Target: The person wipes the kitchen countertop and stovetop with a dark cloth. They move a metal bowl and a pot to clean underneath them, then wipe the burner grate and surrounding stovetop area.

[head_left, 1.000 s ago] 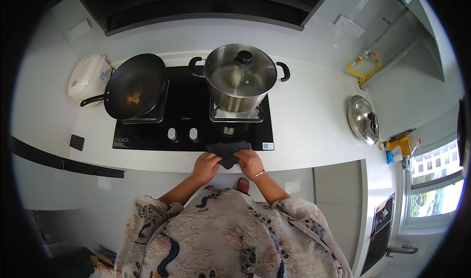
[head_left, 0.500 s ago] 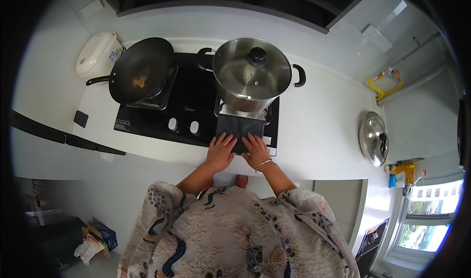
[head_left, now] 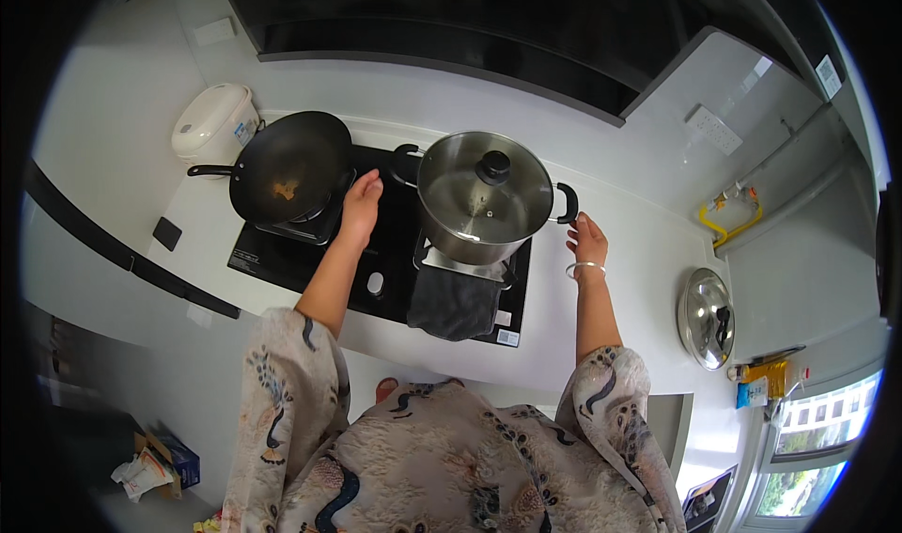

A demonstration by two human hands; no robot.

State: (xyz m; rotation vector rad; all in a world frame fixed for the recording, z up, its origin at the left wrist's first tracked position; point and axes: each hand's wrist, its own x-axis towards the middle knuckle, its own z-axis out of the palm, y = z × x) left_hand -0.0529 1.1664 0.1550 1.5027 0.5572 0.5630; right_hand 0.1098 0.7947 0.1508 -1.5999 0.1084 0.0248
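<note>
A lidded stainless-steel stockpot is sitting on the right burner of the black glass hob, its clear lid showing a black knob. The right hand, wearing a bracelet at the wrist, is reaching to the pot's right handle, its fingers slightly apart; whether they are touching it, one cannot tell. The left hand is hovering between wok and pot, fingers together, holding nothing visible. A dark grey cloth is lying before the right burner. The black wok is resting on the left burner, near a white rice cooker.
</note>
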